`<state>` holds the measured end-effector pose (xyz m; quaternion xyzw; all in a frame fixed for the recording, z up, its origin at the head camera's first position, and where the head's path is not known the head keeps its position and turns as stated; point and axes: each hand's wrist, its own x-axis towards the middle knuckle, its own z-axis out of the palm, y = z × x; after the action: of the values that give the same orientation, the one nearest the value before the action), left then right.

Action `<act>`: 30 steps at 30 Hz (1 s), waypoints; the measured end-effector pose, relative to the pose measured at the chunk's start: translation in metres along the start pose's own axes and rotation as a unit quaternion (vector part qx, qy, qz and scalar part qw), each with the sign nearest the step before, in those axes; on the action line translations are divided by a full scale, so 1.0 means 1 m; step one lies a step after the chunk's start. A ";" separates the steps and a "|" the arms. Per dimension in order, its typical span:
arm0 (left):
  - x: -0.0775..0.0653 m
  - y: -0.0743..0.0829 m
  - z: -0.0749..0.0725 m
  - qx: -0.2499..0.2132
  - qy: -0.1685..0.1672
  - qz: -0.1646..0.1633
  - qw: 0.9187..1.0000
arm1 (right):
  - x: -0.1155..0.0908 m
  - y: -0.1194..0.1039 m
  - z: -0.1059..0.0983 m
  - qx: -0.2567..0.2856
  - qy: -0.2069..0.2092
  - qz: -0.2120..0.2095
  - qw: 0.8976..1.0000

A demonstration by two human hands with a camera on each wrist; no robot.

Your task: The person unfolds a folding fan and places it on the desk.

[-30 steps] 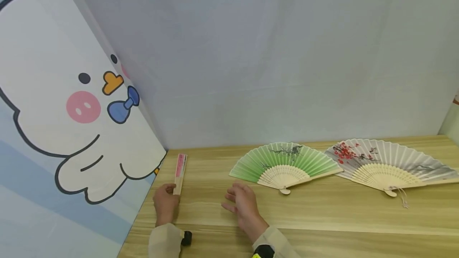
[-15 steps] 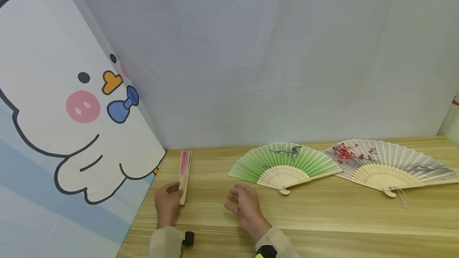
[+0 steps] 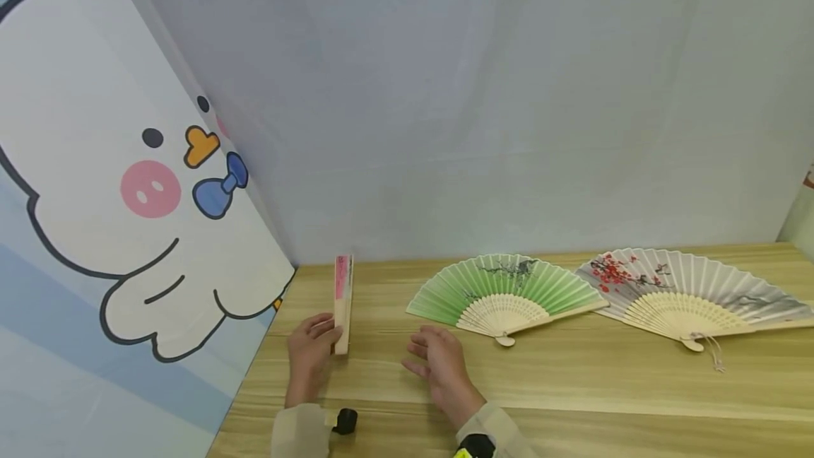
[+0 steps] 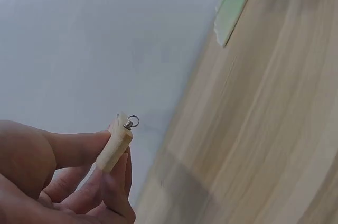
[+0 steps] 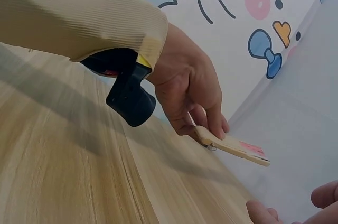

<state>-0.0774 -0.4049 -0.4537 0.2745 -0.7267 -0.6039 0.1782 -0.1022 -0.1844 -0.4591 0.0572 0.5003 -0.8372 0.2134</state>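
Observation:
My left hand point(image 3: 310, 348) pinches a folded hand fan point(image 3: 343, 302) near its lower end, between thumb and fingers. The fan has pale wooden sticks and a strip of pink at its far end. In the left wrist view, the small metal ring at the pivot of the folded fan point(image 4: 116, 147) faces the camera. From the right wrist view, the folded fan point(image 5: 232, 146) is raised over the table with the left hand point(image 5: 190, 86) behind it. My right hand point(image 3: 443, 366) is relaxed and holds nothing, to the right of the folded fan and below the spread green fan point(image 3: 509, 288).
A spread white-grey fan point(image 3: 693, 295) with red blossoms lies at the right, its left edge meeting the green fan's tip. A pale curtain wall point(image 3: 477, 104) rises behind the wooden table point(image 3: 572, 401). A cartoon-printed panel point(image 3: 152, 232) borders the left side.
The left hand has lifted the folded fan and carried it a little to the right, turning it more upright in the head view. The right hand has drifted slightly right.

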 end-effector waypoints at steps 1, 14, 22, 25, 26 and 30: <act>-0.001 0.002 0.002 -0.002 -0.002 -0.004 1.000 | 0.000 0.000 0.000 0.000 0.000 0.000 1.000; -0.014 0.006 0.023 -0.051 -0.073 -0.039 0.995 | 0.002 0.000 -0.002 -0.001 0.003 -0.002 1.000; -0.024 0.009 0.037 -0.078 -0.134 -0.047 0.987 | 0.005 -0.003 -0.006 -0.001 -0.003 -0.021 1.000; -0.028 0.010 0.042 -0.081 -0.151 -0.050 0.984 | 0.005 -0.005 -0.007 -0.008 -0.011 -0.027 1.000; -0.028 0.010 0.044 -0.085 -0.157 -0.050 0.983 | 0.005 -0.005 -0.007 -0.012 -0.013 -0.028 0.999; -0.032 0.011 0.050 -0.095 -0.172 -0.050 0.979 | 0.006 -0.008 -0.007 -0.022 -0.019 -0.028 0.999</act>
<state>-0.0837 -0.3449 -0.4509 0.1839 -0.6709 -0.7169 0.0452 -0.1120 -0.1776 -0.4582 0.0220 0.5159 -0.8325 0.2008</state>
